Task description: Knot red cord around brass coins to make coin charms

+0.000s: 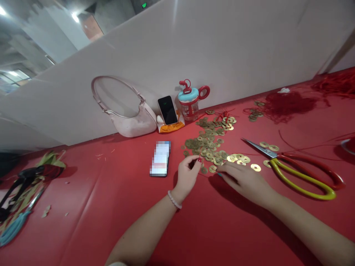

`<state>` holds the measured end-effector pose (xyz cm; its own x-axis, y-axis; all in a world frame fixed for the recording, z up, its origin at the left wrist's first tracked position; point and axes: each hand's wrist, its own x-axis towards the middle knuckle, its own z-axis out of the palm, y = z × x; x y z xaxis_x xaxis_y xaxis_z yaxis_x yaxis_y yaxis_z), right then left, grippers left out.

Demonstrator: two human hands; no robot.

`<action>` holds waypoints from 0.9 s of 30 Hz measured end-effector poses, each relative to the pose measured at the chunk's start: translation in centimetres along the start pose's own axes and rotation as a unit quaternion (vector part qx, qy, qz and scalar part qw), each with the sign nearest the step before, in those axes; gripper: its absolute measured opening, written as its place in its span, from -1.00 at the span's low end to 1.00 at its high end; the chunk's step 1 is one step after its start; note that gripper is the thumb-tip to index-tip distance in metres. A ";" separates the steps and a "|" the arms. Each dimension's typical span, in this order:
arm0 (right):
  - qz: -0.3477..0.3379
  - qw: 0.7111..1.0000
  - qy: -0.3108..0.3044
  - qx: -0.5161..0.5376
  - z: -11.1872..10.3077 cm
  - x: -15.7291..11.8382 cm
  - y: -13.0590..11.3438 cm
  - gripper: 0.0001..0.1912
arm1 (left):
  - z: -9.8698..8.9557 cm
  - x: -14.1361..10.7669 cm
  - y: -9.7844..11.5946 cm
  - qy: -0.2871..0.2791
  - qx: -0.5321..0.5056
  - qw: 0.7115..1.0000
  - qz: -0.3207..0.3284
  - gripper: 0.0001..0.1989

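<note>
From here, my left hand (188,174) and right hand (245,181) look narrowed beside bench (102,203) coins (203,150) — grip I can't tell; a few seem tied with red string (226,118); most lie loose.

A red table (111,192) is carrying many brass-coloured holed coins (206,149). To their right, scissors (273,154) with red and yellow handles are lying; to their left, a lit smartphone (160,159) is lying. Farther back, a pink handbag (135,123) and a lidded cup (190,109) are standing.

Pale partition (235,48) (bright lights (75,17) beyond).
</note>
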<state>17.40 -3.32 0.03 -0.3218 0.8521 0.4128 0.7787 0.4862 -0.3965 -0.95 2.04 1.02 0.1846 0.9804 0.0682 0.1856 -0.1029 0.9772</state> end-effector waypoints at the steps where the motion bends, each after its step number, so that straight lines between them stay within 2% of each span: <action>1: -0.022 1.000 -0.006 -0.017 -0.1 0.0 -0.1 -0.77 | 0.0 0.0 -0.1 -0.005 0.025 0.999 0.025 -0.84; 4: -0.080 0.996 0.016 -0.044 -0.3 0.1 -0.7 -0.74 | 0.1 -0.3 -0.3 -0.058 0.110 0.985 0.120 -0.83; 7: -0.110 0.990 0.067 -0.054 -0.5 0.3 -1.0 -0.76 | 0.3 -0.8 -0.4 -0.139 0.198 0.949 0.200 -0.80; 9: -0.104 0.990 0.084 -0.054 -0.4 0.4 -0.9 -0.77 | 0.4 -1.1 -0.6 -0.172 0.244 0.923 0.242 -0.80; 11: -0.063 0.994 0.075 -0.040 -0.3 0.3 -0.6 -0.77 | 0.3 -1.3 -0.7 -0.176 0.262 0.911 0.267 -0.79; 15: 0.071 0.997 0.031 0.029 0.0 -0.1 -0.2 -0.79 | 0.2 -1.3 -0.7 -0.157 0.235 0.925 0.254 -0.79; 17: 0.109 0.991 0.019 0.072 0.1 -0.1 -0.2 -0.80 | 0.1 -1.3 -0.6 -0.158 0.222 0.931 0.242 -0.79; 24: 0.165 0.971 -0.001 0.174 -0.2 0.3 -0.5 -0.85 | 0.1 -1.2 -0.3 -0.148 0.209 0.941 0.223 -0.80; 27: 0.166 0.967 -0.019 0.194 -0.4 0.4 -0.6 -0.86 | 0.1 -1.2 -0.1 -0.137 0.200 0.947 0.212 -0.81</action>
<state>17.00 -3.38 0.77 -0.1140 0.9765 0.1829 0.5840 0.2148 -0.7828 -1.08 0.84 0.80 0.5582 0.7620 0.3283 0.3794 -0.5863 0.7158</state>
